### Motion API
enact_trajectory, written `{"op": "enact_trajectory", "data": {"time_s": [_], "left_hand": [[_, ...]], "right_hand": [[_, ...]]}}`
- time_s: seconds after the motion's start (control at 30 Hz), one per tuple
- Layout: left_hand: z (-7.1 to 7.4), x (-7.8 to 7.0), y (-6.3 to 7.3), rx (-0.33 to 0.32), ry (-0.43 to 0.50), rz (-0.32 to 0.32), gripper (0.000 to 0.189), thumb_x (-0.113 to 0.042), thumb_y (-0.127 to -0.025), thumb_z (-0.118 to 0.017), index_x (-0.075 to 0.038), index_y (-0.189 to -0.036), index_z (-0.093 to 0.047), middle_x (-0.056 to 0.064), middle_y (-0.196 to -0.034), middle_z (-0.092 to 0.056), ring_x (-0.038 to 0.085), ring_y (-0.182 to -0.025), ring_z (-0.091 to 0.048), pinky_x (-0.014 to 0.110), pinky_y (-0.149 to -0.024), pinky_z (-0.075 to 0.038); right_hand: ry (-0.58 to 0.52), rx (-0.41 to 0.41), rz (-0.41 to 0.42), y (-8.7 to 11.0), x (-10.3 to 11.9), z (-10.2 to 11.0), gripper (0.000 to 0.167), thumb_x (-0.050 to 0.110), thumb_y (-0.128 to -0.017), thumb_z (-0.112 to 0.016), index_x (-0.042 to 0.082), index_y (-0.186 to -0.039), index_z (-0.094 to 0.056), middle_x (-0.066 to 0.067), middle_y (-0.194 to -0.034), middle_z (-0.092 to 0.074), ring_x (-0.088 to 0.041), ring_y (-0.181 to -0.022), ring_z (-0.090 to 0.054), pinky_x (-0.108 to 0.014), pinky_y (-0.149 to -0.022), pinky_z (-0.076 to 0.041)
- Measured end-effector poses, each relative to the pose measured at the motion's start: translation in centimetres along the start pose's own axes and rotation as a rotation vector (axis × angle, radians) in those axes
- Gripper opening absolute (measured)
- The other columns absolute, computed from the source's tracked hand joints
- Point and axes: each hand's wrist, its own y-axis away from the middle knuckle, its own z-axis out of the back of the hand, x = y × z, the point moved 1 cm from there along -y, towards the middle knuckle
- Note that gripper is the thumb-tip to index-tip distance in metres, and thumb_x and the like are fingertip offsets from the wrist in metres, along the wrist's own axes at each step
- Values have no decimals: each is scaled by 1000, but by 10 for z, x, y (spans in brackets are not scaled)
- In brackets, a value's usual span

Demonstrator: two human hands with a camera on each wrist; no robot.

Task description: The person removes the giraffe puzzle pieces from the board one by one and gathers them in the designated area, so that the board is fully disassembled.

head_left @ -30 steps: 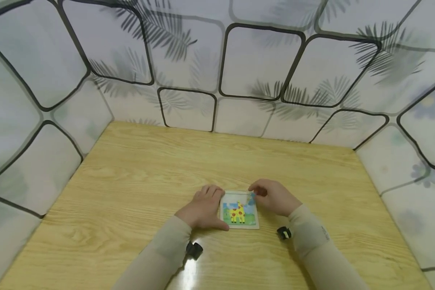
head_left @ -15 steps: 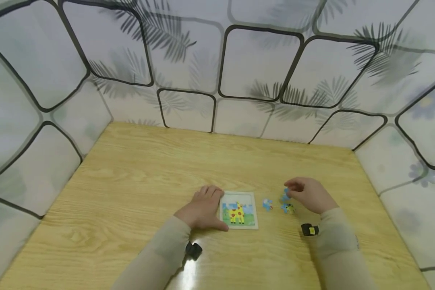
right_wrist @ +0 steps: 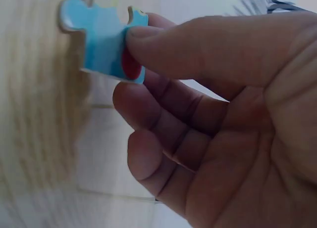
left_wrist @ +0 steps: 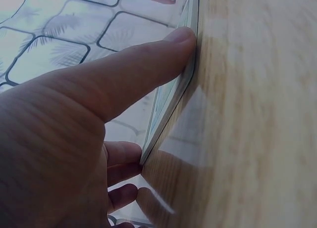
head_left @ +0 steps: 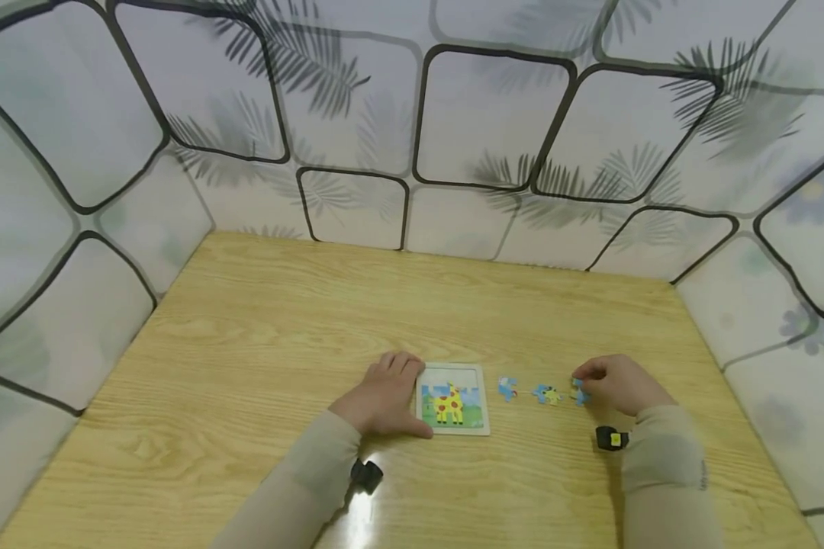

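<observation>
A square jigsaw puzzle board (head_left: pixel 460 374) with a yellow giraffe picture lies flat on the table; a pale strip shows along its far side. My left hand (head_left: pixel 384 396) holds its left side, thumb (left_wrist: pixel 163 52) on the near edge and fingertips at the far left corner. To the board's right, my right hand (head_left: pixel 621 385) pinches a blue jigsaw piece (right_wrist: pixel 101 45) with a red spot between thumb and fingers, close over the table. Two more pieces, a blue one (head_left: pixel 506 389) and a blue-and-yellow one (head_left: pixel 546 394), lie between board and right hand.
The wood-grain table (head_left: pixel 281 305) extends around the board. Patterned fabric walls (head_left: pixel 467 221) rise at its back and sides. A small black wrist camera (head_left: pixel 367 474) sits under the left sleeve, another (head_left: pixel 611 438) by the right one.
My right hand has moved right from the board's far right corner, past the two loose pieces, carrying the blue piece. The left hand and the board have stayed put.
</observation>
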Motion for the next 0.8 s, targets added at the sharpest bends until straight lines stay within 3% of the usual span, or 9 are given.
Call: {"op": "enact_trajectory", "data": {"time_s": [0.63, 0.8], "left_hand": [[-4, 3, 1, -4, -1, 2, 106, -62, -72, -82, -6, -150, -39, 9, -149, -38, 29, -138, -31, 46, -115, -28], [-5, 3, 1, -2, -7, -2, 105, -61, -73, -82, -6, -150, -39, 9, -150, -38, 29, -138, -31, 46, -115, -29]], "right_hand": [[36, -1, -16, 0, 6, -8, 15, 6, -96, -63, 3, -107, -71, -8, -101, -69, -27, -95, -63, -51, -84, -53], [59, -69, 2, 0, 19, -15, 15, 8, -96, -61, 1, -107, -70, -14, -104, -68, -32, -95, -63, -50, -79, -53]]}}
